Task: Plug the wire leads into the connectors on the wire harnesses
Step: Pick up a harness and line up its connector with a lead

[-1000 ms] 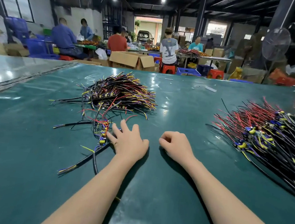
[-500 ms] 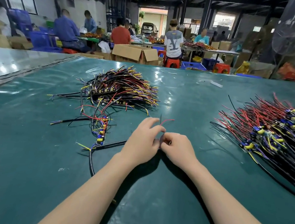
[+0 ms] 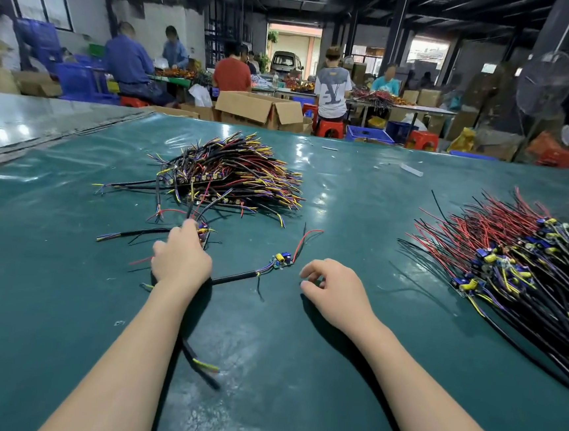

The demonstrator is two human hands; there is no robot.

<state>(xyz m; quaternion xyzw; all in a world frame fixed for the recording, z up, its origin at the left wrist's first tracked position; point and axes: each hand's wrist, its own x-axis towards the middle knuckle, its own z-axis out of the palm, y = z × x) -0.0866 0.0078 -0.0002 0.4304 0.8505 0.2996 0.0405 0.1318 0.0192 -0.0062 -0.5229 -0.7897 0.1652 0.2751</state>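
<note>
Nearest, two bare forearms reach up from the bottom edge over a green table (image 3: 260,402). A black cable end (image 3: 201,366) pokes out beneath the left forearm. At mid-frame the left hand (image 3: 181,261) lies over a tangle of leads (image 3: 203,234); its fingertips are hidden, so I cannot tell if it grips. The right hand (image 3: 333,290) rests loosely curled, holding nothing. Between them lies a loose harness (image 3: 280,261). Farther up sit a centre-left wire pile (image 3: 234,180) and a right-edge wire pile (image 3: 512,269). Beyond stand a cardboard box (image 3: 258,110) and seated workers (image 3: 232,73).

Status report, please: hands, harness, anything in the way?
Left hand on a loose harness, grip unclear. Right hand loosely curled, holding nothing. Single harness lies on the mat between the hands. Nothing blocking.
</note>
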